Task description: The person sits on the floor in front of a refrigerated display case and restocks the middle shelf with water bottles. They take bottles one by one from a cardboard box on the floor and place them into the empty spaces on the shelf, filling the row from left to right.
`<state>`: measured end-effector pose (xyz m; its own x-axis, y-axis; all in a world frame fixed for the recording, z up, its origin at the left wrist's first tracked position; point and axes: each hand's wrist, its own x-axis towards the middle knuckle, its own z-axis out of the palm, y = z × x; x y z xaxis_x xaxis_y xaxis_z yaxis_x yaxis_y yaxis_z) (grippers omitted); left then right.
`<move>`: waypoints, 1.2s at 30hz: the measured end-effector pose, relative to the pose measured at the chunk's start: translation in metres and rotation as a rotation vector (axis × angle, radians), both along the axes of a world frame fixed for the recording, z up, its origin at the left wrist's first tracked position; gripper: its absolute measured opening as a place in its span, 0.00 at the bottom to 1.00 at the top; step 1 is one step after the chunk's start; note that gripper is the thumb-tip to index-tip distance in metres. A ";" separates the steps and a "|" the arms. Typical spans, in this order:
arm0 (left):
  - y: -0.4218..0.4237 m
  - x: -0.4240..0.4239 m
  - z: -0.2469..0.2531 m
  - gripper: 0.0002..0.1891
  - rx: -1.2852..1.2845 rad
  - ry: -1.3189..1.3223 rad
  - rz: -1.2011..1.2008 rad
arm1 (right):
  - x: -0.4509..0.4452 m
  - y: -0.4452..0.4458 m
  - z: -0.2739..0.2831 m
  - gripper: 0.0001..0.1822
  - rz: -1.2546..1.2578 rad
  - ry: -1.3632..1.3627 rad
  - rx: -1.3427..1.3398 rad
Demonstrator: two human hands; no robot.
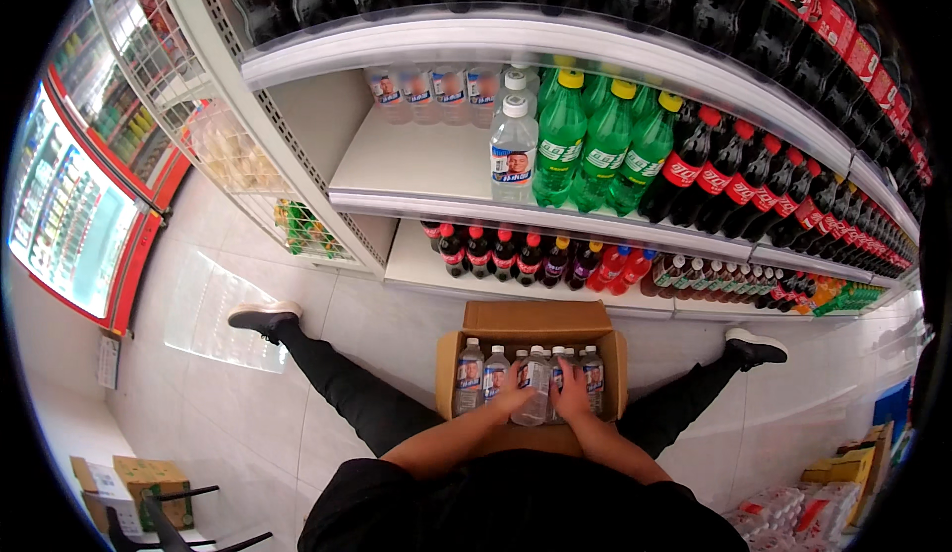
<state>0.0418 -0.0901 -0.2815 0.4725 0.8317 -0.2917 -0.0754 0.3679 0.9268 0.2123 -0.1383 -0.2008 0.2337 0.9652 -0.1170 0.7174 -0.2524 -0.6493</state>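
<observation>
An open cardboard box (539, 316) stands on the floor between my outstretched legs, holding several clear plastic bottles with white caps and blue picture labels. My left hand (512, 397) grips a clear bottle (532, 403) at the middle of the box, and that bottle leans towards me. Just right of it, my right hand (571, 392) reaches in among the bottles, against a labelled bottle (556, 364). Whether its fingers close around that one cannot be told. Other bottles, such as one at the box's left end (469, 375), stand upright.
Ahead, a white shelf unit (416, 158) carries a clear bottle (513, 152) at the front, green soda bottles (559, 139) and cola bottles (688, 158). Small bottles line the bottom shelf (413, 265). A wire rack (245, 165) and red-framed fridge (82, 210) stand left, wrapped packs (796, 511) at right.
</observation>
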 end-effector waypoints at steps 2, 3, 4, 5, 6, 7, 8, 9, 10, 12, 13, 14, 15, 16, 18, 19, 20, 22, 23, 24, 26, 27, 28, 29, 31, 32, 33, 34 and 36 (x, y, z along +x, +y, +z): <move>0.007 -0.038 0.024 0.47 -0.398 -0.296 -0.098 | -0.001 -0.001 -0.004 0.40 0.051 -0.021 -0.008; 0.010 -0.052 0.051 0.46 -0.451 -0.425 -0.127 | -0.002 0.000 -0.005 0.40 0.049 -0.030 -0.003; 0.015 -0.063 0.095 0.44 -0.504 -0.555 -0.156 | -0.004 0.000 -0.007 0.40 0.045 -0.041 0.001; 0.019 -0.074 0.136 0.43 -0.559 -0.685 -0.186 | -0.006 0.000 -0.006 0.40 0.040 -0.051 0.004; 0.025 -0.084 0.164 0.42 -0.453 -0.736 -0.152 | -0.009 0.004 -0.004 0.39 0.019 -0.045 -0.027; 0.033 -0.094 0.188 0.42 -0.346 -0.785 -0.119 | -0.012 0.010 -0.003 0.38 -0.004 -0.040 -0.058; 0.045 -0.106 0.207 0.41 -0.386 -0.873 -0.115 | -0.015 0.016 -0.001 0.37 -0.021 -0.035 -0.091; 0.055 -0.116 0.229 0.41 -0.314 -0.829 0.020 | -0.019 0.023 0.000 0.36 -0.014 -0.057 -0.140; 0.071 -0.134 0.235 0.43 -0.318 -0.861 0.048 | -0.024 0.031 0.005 0.35 -0.004 -0.081 -0.189; 0.117 -0.159 0.270 0.44 -0.050 -0.803 0.146 | -0.036 0.036 0.005 0.33 0.016 -0.166 -0.198; 0.135 -0.165 0.290 0.45 0.095 -0.741 0.288 | -0.044 0.033 -0.001 0.32 0.025 -0.223 -0.157; 0.155 -0.166 0.323 0.44 0.257 -0.680 0.371 | -0.048 0.032 -0.005 0.32 0.036 -0.280 -0.115; 0.177 -0.165 0.353 0.45 0.417 -0.613 0.449 | -0.050 0.034 -0.004 0.31 0.051 -0.288 -0.124; 0.200 -0.163 0.372 0.44 0.550 -0.547 0.561 | -0.051 0.035 -0.001 0.30 0.073 -0.295 -0.132; 0.251 -0.160 0.396 0.41 0.735 -0.338 0.764 | -0.052 0.036 0.000 0.29 0.097 -0.303 -0.138; 0.277 -0.163 0.404 0.40 0.789 -0.195 0.859 | -0.052 0.036 0.001 0.28 0.106 -0.305 -0.133; 0.304 -0.165 0.407 0.39 0.809 -0.008 0.890 | -0.049 0.038 0.001 0.27 0.108 -0.312 -0.129; 0.356 -0.169 0.402 0.37 0.911 0.308 0.954 | -0.049 0.038 0.007 0.27 0.107 -0.291 -0.142; 0.382 -0.173 0.396 0.37 1.000 0.443 0.995 | -0.050 0.039 0.011 0.27 0.109 -0.279 -0.148; 0.406 -0.175 0.390 0.36 1.086 0.578 1.030 | -0.048 0.040 0.010 0.27 0.113 -0.272 -0.121; 0.445 -0.178 0.376 0.36 1.053 0.363 0.979 | -0.046 0.037 -0.001 0.28 0.123 -0.258 -0.072; 0.461 -0.181 0.369 0.37 1.031 0.263 0.956 | -0.045 0.039 0.001 0.28 0.121 -0.260 -0.109; 0.477 -0.189 0.364 0.36 1.052 0.337 0.932 | -0.046 0.040 0.004 0.28 0.128 -0.260 -0.144; 0.489 -0.196 0.360 0.36 1.067 0.413 0.904 | -0.047 0.041 0.008 0.28 0.135 -0.261 -0.184; 0.500 -0.197 0.352 0.36 1.020 0.551 0.850 | -0.046 0.040 0.006 0.28 0.132 -0.286 -0.155; 0.503 -0.188 0.351 0.36 0.958 0.612 0.822 | -0.046 0.039 0.005 0.28 0.125 -0.297 -0.141; 0.505 -0.182 0.351 0.36 0.896 0.671 0.793 | -0.047 0.038 0.004 0.28 0.118 -0.299 -0.140; 0.511 -0.186 0.346 0.37 0.942 0.672 0.798 | -0.047 0.038 0.004 0.28 0.121 -0.300 -0.135; 0.522 -0.195 0.337 0.38 1.033 0.670 0.804 | -0.047 0.041 0.004 0.29 0.127 -0.291 -0.134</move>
